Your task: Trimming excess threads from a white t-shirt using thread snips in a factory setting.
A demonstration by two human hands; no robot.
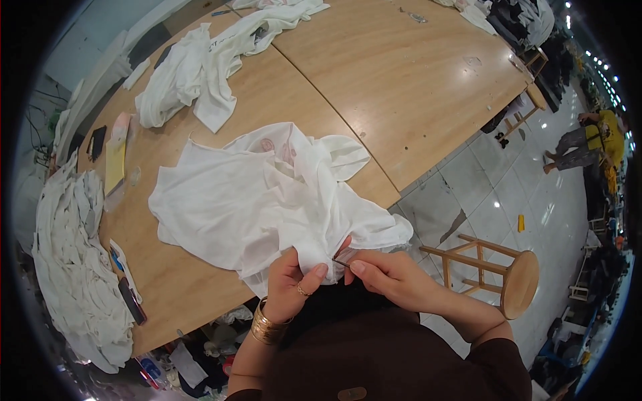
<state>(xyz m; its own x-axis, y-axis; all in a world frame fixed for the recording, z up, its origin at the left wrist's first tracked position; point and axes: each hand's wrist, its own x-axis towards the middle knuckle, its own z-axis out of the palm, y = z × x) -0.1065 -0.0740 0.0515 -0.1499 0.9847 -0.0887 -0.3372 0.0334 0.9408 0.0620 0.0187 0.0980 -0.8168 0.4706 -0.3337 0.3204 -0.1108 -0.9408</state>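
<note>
A white garment point(221, 194), possibly a shirt, is spread over the near part of the table, its near end drawn over the edge toward me. My left hand point(291, 284), with a ring and a gold bracelet at the wrist, pinches a fold of this cloth between thumb and fingers. Close beside it, my right hand point(384, 273) is closed on a small, thin, dark tool point(341, 262) whose tip meets the cloth. The tool's kind is too small to make out. Faint reddish marks show through the garment's far part.
A large pile of white garments point(80, 267) lies at the left, and more white garments point(180, 80) at the far left of the wooden table point(374, 60). A dark phone-like object point(132, 301) lies near the pile. A wooden stool point(518, 284) stands right; a person point(592, 140) is beyond.
</note>
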